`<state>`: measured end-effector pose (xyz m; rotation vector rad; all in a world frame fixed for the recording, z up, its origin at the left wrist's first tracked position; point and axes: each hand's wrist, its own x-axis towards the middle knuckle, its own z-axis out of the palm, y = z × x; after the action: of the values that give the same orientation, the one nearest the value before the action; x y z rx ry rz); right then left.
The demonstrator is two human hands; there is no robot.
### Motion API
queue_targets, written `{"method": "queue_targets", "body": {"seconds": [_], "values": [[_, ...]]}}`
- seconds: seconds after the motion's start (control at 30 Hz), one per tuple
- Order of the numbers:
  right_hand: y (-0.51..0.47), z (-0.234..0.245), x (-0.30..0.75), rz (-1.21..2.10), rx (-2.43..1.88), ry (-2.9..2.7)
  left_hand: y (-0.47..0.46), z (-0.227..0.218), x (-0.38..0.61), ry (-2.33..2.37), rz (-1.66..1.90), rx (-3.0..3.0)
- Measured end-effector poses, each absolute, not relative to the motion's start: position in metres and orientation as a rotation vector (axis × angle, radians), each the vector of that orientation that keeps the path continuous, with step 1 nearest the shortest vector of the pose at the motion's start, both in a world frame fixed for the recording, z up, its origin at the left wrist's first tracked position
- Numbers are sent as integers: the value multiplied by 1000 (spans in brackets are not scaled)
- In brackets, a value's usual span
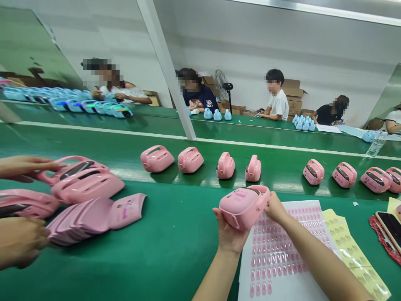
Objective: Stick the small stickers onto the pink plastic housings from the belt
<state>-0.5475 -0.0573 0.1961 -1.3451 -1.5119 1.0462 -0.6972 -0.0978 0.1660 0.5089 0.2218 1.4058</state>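
A rounded pink device with a carry handle (pixel 239 205) is held up above the front of the bench, tilted, with a printed panel on its upper face. My left hand (pixel 231 234) cups it from below and from the left, thumb raised along its side. At its right end, by the handle, the fingers of my right hand (pixel 275 207) are closed against it; their tips are partly hidden. Beneath my right forearm lies a white sheet of small pink oval stickers (pixel 271 246). Yellow sticker sheets (pixel 354 251) stick out to its right.
Several similar pink devices (pixel 158 159) stand along the green bench. At left, a co-worker's hands (pixel 21 240) are among pink devices and a fanned row of curved pink panels (pixel 94 215). A phone (pixel 390 228) lies at right, a bottle (pixel 376 145) behind. People sit opposite with blue devices (pixel 217 115).
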Motion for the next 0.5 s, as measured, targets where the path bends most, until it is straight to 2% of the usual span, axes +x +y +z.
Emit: {"method": "queue_targets", "body": {"seconds": [0.27, 0.4, 0.5], "values": [[-69, 174, -559, 834, -1427, -1551, -114, 149, -701, 114, 1360, 477], [-76, 190, -547, 841, -1405, -1404, -121, 149, -695, 105, 1297, 500], [-90, 212, -538, 1017, -1205, -1181, -125, 153, -689, 132, 1278, 496]]}}
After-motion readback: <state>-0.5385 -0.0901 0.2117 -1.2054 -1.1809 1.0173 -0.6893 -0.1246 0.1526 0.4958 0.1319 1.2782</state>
